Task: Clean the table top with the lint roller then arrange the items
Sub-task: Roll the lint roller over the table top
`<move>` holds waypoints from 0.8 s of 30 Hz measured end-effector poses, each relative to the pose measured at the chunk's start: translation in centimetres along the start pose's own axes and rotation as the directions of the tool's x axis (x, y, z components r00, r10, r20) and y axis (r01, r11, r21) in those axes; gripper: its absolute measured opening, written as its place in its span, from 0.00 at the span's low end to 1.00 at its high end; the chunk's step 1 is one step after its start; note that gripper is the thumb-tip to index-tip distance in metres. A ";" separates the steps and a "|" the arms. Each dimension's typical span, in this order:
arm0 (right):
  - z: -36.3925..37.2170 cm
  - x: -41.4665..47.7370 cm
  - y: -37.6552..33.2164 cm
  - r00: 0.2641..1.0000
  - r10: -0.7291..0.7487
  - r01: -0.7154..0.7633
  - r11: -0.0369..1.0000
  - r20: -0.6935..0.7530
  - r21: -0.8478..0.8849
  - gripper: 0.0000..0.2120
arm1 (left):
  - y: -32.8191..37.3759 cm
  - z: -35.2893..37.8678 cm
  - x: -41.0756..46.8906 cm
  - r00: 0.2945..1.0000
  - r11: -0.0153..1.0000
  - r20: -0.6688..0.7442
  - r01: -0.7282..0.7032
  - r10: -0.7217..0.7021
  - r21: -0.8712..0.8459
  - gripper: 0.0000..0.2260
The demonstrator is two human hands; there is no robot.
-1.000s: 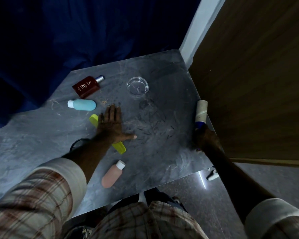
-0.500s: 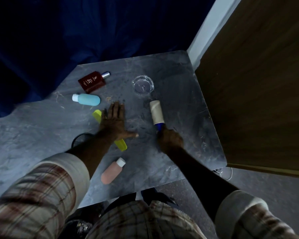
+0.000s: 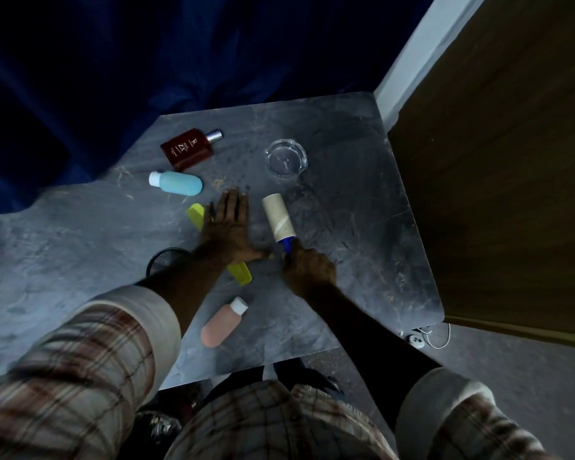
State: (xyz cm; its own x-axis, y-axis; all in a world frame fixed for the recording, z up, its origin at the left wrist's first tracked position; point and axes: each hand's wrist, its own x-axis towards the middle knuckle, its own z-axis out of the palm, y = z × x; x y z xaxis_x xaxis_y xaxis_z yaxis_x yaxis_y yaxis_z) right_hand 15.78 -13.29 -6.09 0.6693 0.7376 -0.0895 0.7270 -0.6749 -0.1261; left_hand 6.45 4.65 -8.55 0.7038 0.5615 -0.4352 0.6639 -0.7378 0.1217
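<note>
1. The lint roller (image 3: 279, 220) has swung in from the counter's (image 3: 362, 234) right edge, now just beside the left hand (image 3: 228, 227).
2. Nearest, a pink bottle (image 3: 221, 323) lies flat.
3. The right hand (image 3: 309, 268) grips the roller's blue handle; left hand lies flat, fingers straight, pressing a yellow comb (image 3: 239, 273).
4. Beyond: blue bottle (image 3: 178, 183), perfume bottle (image 3: 190, 151), glass dish (image 3: 286, 157).

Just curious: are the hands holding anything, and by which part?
The right hand grips the lint roller by its blue handle. The left hand lies flat on the yellow comb, holding nothing.
</note>
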 end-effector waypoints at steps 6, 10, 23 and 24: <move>-0.6 1.9 5.3 0.925 0.210 -0.268 0.951 0.315 0.153 0.15 | -0.1 0.0 0.0 1.000 1.000 0.011 -0.002 0.003 -0.019 0.70; -1.5 1.4 9.5 0.886 0.362 -0.426 0.882 0.289 0.202 0.19 | -0.1 0.1 0.0 1.000 1.000 -0.003 -0.007 0.007 -0.019 0.70; -1.7 0.8 16.8 0.728 0.587 -0.678 0.692 0.355 0.245 0.20 | -0.4 0.5 0.6 1.000 1.000 0.003 -0.025 0.025 -0.001 0.71; -1.7 1.0 16.4 0.725 0.589 -0.680 0.694 0.357 0.237 0.20 | -0.4 0.5 0.6 1.000 1.000 0.001 -0.025 0.025 -0.002 0.71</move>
State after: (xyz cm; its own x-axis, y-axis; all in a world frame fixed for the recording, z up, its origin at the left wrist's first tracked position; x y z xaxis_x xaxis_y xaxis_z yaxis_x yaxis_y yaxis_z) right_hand 28.63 -23.70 -6.53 0.8586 0.1444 -0.4918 0.0128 -0.9652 -0.2610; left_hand 6.43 5.09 -9.31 0.7201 0.5423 -0.4329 0.6463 -0.7512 0.1341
